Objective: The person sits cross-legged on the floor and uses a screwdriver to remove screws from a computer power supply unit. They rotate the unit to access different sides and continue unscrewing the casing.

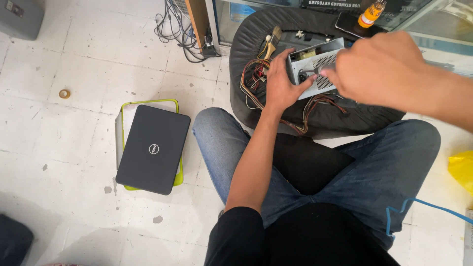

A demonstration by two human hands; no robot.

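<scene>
Nearest the camera, I am seeing my own lap: blue jeans (389, 167) over bent knees and a black shirt (300, 236) filling the lower middle. Beside my left knee, a closed dark laptop (152, 149) is lying on the pale tiled floor (59, 148), stacked on a lime-edged case (123, 128). A yellow bag (462, 170) is poking in at the right edge, and a small roll of tape (64, 93) is sitting well apart to the left.

Further out, I am reaching both arms over a black padded stool seat (276, 29). My left hand (281, 86) is pressing flat against the near left side of a grey metal power supply box (315, 69), fingers spread and steadying it, not wrapped around it. My right hand (382, 69) is closing in a fist at the box's perforated face; I cannot tell what it is gripping, though a short metal shaft is showing just beside the knuckles. A bundle of coloured wires (251, 79) is trailing from the box across the seat.

Beyond that, a paintbrush (272, 42), an orange bottle (370, 15) and a tangle of black cables (177, 29) are lying near a glass-fronted counter (236, 15).
</scene>
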